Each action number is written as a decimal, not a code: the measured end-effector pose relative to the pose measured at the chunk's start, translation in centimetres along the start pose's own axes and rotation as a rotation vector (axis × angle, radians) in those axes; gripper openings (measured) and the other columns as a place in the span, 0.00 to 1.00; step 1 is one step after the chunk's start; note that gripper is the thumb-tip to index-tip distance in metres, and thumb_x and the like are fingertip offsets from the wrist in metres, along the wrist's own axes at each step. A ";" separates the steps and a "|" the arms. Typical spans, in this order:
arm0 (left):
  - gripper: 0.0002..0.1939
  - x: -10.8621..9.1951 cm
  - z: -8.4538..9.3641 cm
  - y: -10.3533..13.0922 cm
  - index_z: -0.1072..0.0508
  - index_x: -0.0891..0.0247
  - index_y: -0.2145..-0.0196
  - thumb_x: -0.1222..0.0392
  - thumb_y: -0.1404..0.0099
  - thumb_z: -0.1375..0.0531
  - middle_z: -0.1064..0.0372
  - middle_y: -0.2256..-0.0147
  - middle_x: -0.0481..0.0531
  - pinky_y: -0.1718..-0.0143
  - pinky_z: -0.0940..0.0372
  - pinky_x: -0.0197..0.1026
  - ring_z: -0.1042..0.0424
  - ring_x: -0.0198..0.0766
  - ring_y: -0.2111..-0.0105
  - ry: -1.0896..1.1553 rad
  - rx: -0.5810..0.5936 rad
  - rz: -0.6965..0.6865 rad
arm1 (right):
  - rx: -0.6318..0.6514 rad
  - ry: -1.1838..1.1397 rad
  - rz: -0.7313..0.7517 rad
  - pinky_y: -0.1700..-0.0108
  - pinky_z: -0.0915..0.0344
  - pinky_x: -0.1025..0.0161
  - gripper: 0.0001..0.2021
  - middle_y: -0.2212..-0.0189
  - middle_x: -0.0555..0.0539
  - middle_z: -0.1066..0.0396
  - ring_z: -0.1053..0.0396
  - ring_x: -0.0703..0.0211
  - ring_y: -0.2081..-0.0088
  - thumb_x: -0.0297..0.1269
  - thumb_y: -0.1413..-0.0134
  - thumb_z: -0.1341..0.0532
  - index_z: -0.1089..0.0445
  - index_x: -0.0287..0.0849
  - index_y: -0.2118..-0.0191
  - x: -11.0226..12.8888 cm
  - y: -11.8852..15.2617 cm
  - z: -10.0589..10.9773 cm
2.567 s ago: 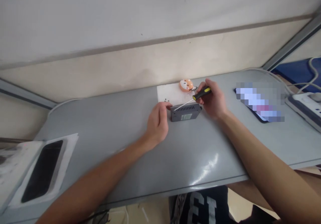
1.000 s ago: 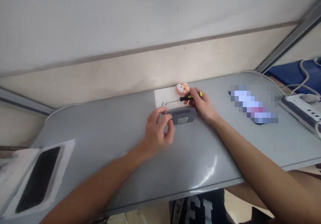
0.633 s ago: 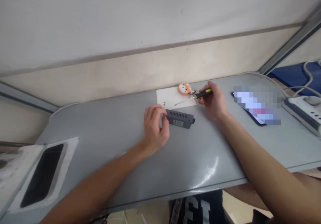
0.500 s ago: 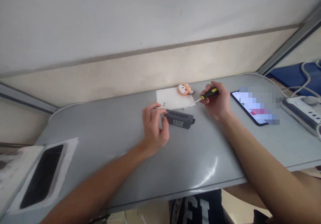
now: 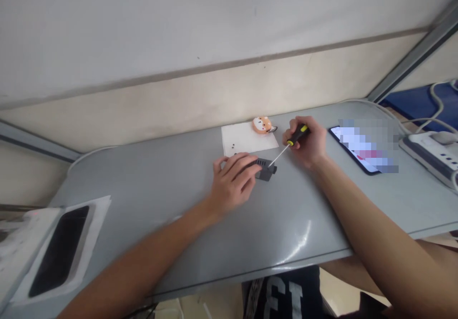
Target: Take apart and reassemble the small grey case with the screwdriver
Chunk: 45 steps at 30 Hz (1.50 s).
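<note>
A dark grey vented box [image 5: 265,173], like a small power adapter, lies on the grey desk [image 5: 161,190]. My left hand [image 5: 234,178] is closed over its left part, fingers across the top, hiding much of the slots and label. In my right hand [image 5: 309,142] is a screwdriver [image 5: 298,134] with a black and yellow handle. Its thin shaft slants down to the left, and the tip meets the top of the box near its right end. Behind the box lies a sheet of white paper [image 5: 246,138] with a few tiny dark screws [image 5: 233,146] on it.
An orange and white animal-face case [image 5: 262,125] with a clip sits on the paper. To the right are a lit phone [image 5: 354,149] and a white power strip [image 5: 431,157]. A dark phone [image 5: 60,250] lies at the left. A wall [image 5: 214,90] rises behind the desk.
My left hand has moved right, from the box's left end to over its top. The screwdriver tip has gone from the paper's near edge onto the box's right end.
</note>
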<state>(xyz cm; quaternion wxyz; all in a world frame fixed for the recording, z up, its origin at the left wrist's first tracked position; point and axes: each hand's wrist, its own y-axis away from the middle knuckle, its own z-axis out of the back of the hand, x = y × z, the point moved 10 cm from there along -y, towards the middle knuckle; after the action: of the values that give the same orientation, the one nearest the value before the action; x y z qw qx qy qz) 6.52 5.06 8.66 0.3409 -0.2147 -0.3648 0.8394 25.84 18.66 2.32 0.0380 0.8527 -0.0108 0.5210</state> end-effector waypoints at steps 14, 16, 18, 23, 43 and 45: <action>0.20 0.0 -0.5 0.3 0.25 0.50 0.47 0.72 0.31 0.39 0.22 0.48 0.49 0.43 0.46 0.50 0.24 0.41 0.47 -0.016 0.030 -0.034 | 0.007 -0.078 -0.001 0.81 0.46 0.63 0.18 0.85 0.54 0.45 0.50 0.68 0.85 0.43 0.47 0.35 0.40 0.45 0.80 -0.3 -0.2 0.2; 0.21 -0.1 -0.5 0.3 0.24 0.49 0.47 0.72 0.31 0.39 0.22 0.48 0.49 0.43 0.46 0.50 0.25 0.42 0.46 -0.026 0.041 -0.039 | 0.022 -0.062 -0.001 0.82 0.47 0.63 0.18 0.86 0.55 0.46 0.51 0.68 0.86 0.45 0.47 0.35 0.40 0.45 0.80 -0.4 -0.3 0.2; 0.20 -0.3 -0.5 0.2 0.24 0.49 0.48 0.72 0.31 0.39 0.22 0.48 0.50 0.44 0.46 0.50 0.25 0.42 0.46 -0.037 0.046 -0.046 | 0.023 -0.045 0.000 0.82 0.47 0.62 0.19 0.86 0.55 0.46 0.51 0.68 0.85 0.47 0.47 0.35 0.40 0.46 0.80 -0.4 -0.3 0.3; 0.18 -0.5 -0.8 0.2 0.23 0.49 0.49 0.71 0.30 0.40 0.22 0.47 0.50 0.44 0.46 0.50 0.25 0.44 0.46 -0.081 0.103 -0.052 | -0.069 -0.008 0.038 0.81 0.50 0.62 0.19 0.82 0.52 0.40 0.47 0.67 0.83 0.49 0.47 0.35 0.38 0.46 0.80 0.1 -0.4 1.1; 0.17 2.3 -0.4 0.4 0.31 0.60 0.51 0.71 0.37 0.42 0.29 0.53 0.58 0.49 0.29 0.48 0.26 0.44 0.52 0.328 0.009 0.235 | 0.162 0.561 0.081 0.68 0.38 0.63 0.21 0.67 0.48 0.24 0.36 0.62 0.72 0.60 0.35 0.41 0.25 0.45 0.59 -1.5 2.1 -3.7; 0.14 2.7 -0.5 0.4 0.31 0.60 0.52 0.70 0.35 0.41 0.29 0.55 0.57 0.51 0.27 0.47 0.26 0.43 0.53 0.397 -0.004 0.264 | 0.156 0.553 0.074 0.68 0.38 0.63 0.22 0.67 0.48 0.24 0.36 0.62 0.72 0.60 0.35 0.40 0.25 0.45 0.59 -1.5 2.0 -3.6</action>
<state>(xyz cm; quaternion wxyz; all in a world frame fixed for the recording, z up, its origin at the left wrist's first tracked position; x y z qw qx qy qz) 4.80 7.07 7.77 0.2930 -0.4218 -0.2611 0.8174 21.88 16.90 2.76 -0.0450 0.6777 0.0089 0.7339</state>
